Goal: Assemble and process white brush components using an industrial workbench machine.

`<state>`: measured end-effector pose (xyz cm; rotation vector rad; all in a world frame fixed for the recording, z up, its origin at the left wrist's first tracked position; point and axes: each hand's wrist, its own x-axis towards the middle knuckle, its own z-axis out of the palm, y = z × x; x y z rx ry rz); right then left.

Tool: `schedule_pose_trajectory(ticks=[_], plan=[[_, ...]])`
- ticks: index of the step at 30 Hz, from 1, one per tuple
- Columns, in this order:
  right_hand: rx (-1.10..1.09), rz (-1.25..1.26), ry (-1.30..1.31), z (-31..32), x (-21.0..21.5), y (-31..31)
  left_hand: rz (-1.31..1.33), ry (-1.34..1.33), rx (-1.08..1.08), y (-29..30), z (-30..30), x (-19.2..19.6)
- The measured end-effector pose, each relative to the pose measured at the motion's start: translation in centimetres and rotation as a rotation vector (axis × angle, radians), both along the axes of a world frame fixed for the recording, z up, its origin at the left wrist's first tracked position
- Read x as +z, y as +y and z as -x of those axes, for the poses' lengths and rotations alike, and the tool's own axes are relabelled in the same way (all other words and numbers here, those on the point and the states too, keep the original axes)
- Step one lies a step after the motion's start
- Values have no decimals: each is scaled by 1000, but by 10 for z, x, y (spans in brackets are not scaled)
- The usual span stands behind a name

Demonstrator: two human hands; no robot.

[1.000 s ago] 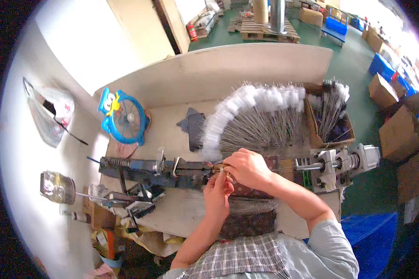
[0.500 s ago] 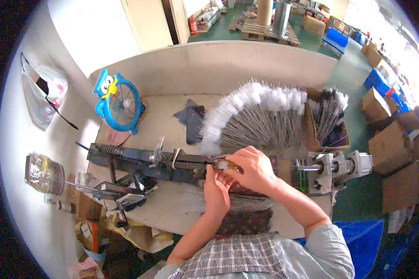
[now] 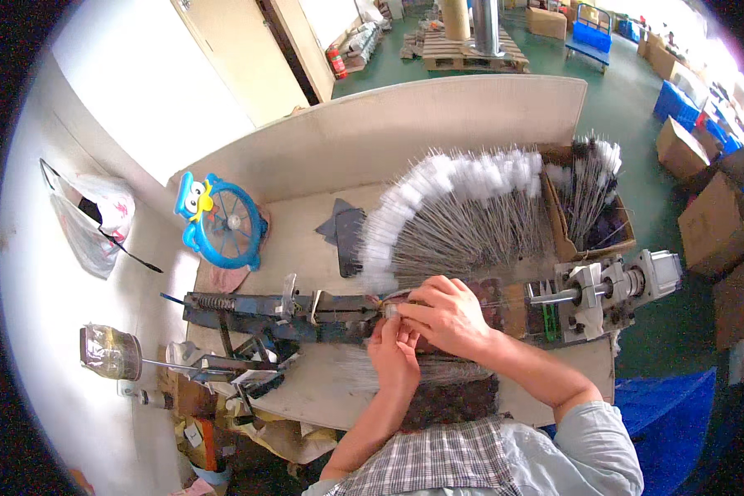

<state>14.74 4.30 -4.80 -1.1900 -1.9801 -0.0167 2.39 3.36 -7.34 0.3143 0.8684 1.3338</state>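
My left hand [image 3: 395,355] and my right hand [image 3: 450,318] meet over a long dark metal bench fixture [image 3: 248,306], their fingers closed together. A small pale piece [image 3: 390,312] shows at the fingertips; its kind is not clear, and the fingers hide most of it. Behind the hands fans out a large bundle of thin wire brushes [image 3: 463,223] with white bristle tips. Thin loose wires [image 3: 351,368] lie on the near side of the fixture, beside my left hand.
At the fixture's right end sits a motor [image 3: 661,277] with a metal shaft. A cardboard box [image 3: 566,236] holds dark- and white-tipped brushes. A blue cartoon-shaped fan [image 3: 260,227] and a dark flat object [image 3: 350,248] are farther back. On the left, a clamp-like arm [image 3: 240,364] sticks out past the table edge.
The whole view has shifted, with the bench lower in it. My right-hand fingers have drawn in toward the left fingertips. An amber piece seen between them before is now mostly hidden.
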Motion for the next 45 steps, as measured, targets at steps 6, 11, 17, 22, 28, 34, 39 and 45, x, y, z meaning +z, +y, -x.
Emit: schedule_pose_trajectory(ticks=[6,11,17,22,28,34,39,45], plan=[[3,-12,14,-14,5,-4,-57,-17,-24,-2,-2,1],[10,53,-2,5,4,0,-7,-79,-22,1,6,-6],[28,62,21,4,10,0,65,-144,-5,3,2,-13],[-4,139,7,8,9,-2,39,-113,17,2,2,-12],[20,99,-4,8,7,0,-8,-97,7,1,1,-13],[-58,66,5,11,6,-1,-10,-93,4,-1,2,-8],[-75,-15,-43,4,13,-10,11,-129,6,-1,-2,1],[-86,-29,-40,6,17,-9,-39,-103,21,0,2,-7]])
